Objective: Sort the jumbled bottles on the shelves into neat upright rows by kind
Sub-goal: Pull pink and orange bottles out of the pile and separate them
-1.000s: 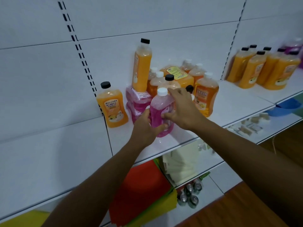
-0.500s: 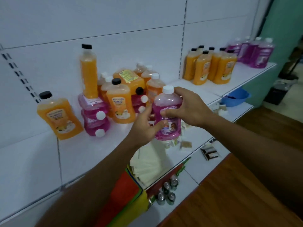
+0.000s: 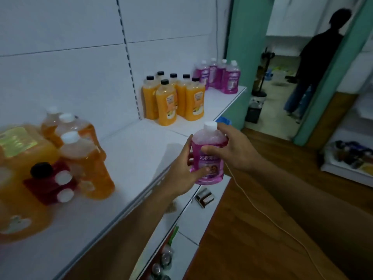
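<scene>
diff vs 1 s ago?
The pink bottle has left the jumbled pile and is carried right, off the shelf edge, toward the sorted pink row. Left hand and right hand still hold it upright.

The shelf (image 3: pixel 141 150) is bare in its middle, between the jumbled orange bottles (image 3: pixel 84 158) at the left end and the upright orange row (image 3: pixel 171 98) toward the right end.

- The scene is dim and a little bluish; the doorway (image 3: pixel 282 63) at far right is the brightest part.
- The jumbled bottles (image 3: pixel 66 158) at left are smeared, probably by motion blur.
- The orange row (image 3: pixel 173 98) looks sharper.
- Straight shelf (image 3: pixel 145 150) lines bend near the edges.
- A soft shadow lies on the shelf beside the left hand (image 3: pixel 181 174).
</scene>
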